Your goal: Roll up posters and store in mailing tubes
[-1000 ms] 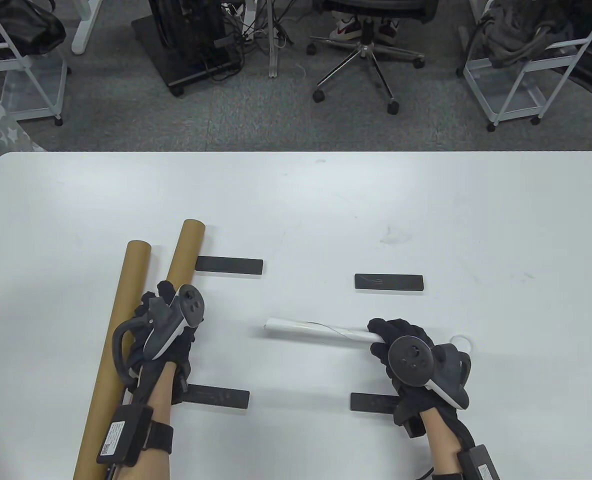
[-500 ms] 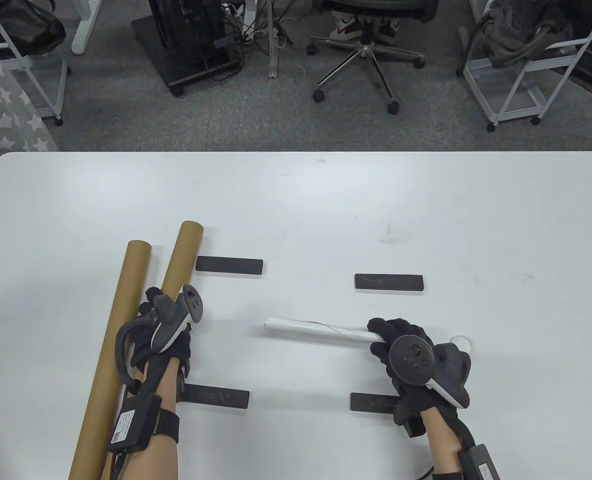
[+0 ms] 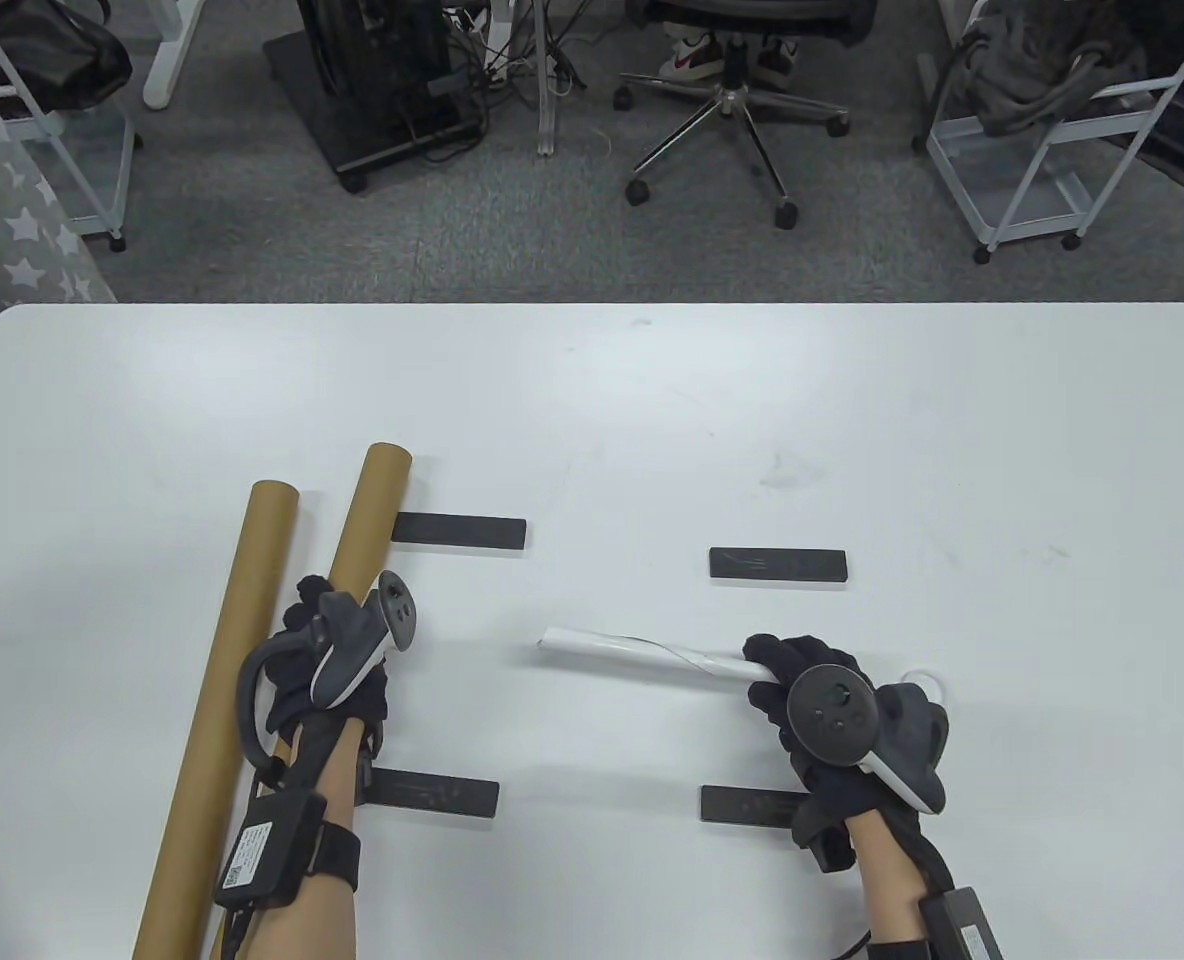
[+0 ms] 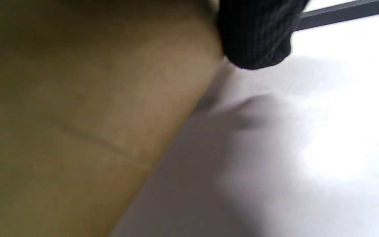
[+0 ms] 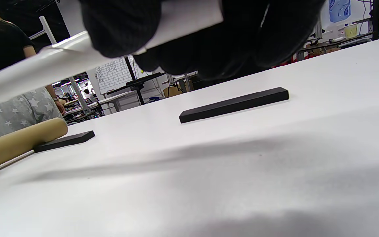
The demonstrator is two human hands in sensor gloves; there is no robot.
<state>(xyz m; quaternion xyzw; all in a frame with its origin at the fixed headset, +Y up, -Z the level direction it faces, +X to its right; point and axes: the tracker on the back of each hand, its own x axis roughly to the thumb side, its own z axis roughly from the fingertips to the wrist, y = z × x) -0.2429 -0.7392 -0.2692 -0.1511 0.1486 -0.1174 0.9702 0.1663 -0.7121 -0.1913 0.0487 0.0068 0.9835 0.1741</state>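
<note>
Rolled poster [image 3: 642,657] is gripped at one end by the right hand [image 3: 832,720], off the counter [image 3: 652,420]; the inner mailing tube [image 3: 352,560] is clasped by the left hand [image 3: 337,660].

Table view: bright, even overhead light, sharp, soft short shadows on white bench [image 3: 652,420], slight bending at edges. Left wrist view: badly blurred, out of focus; brown tube [image 4: 77,115] fills frame, dim at top, bench glare at right. Right wrist view: fingers [image 5: 120,26] dark, close, soft-focus; broad grey shadows, prob. cast by the roll; background sharper.
</note>
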